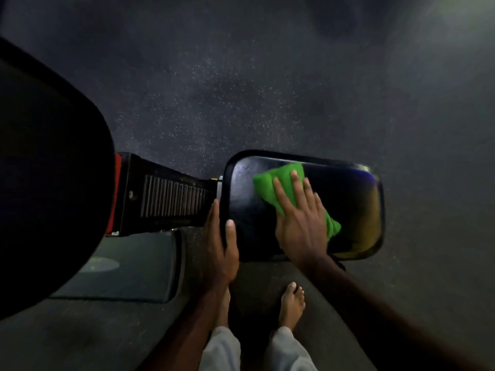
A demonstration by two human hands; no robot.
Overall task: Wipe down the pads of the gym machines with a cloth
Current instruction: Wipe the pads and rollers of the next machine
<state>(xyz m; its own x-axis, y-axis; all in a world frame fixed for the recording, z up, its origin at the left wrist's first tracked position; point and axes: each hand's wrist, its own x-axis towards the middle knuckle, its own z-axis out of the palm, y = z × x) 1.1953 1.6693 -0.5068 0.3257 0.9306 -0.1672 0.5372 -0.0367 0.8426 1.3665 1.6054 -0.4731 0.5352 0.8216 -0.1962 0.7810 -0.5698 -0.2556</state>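
- Step in hand: wiping the top face of one black, glossy, rounded-rectangle vinyl pad [348, 199] on a gym machine. The wipe looks mid-course; the pad's right end, under a yellowish sheen, lies outside the cloth.
- One bright green crumpled cloth [278, 180], lying on the middle of the pad's upper face, partly under the right hand.
- Right hand [300, 220]: fingers straight and spread, pressed flat on the cloth, holding it against the pad; nothing pinched.
- Left hand [221, 245]: grips the pad's left edge, thumb on top, fingers going down the side, apparently steadying it.
- One black metal support arm with a ribbed panel [171, 199], joining the pad's left end to the machine.
- One large dark rounded pad [48, 170] at far left, too dim to detail; probably another pad due for wiping.
- One dark floor mat [139, 266] beneath the arm.
- Speckled dark rubber floor [241, 89].
- Two bare feet [292, 303], light trouser hems above them.
- Next move, by judgement: slide the cloth rightward over the remaining end under even pressure.
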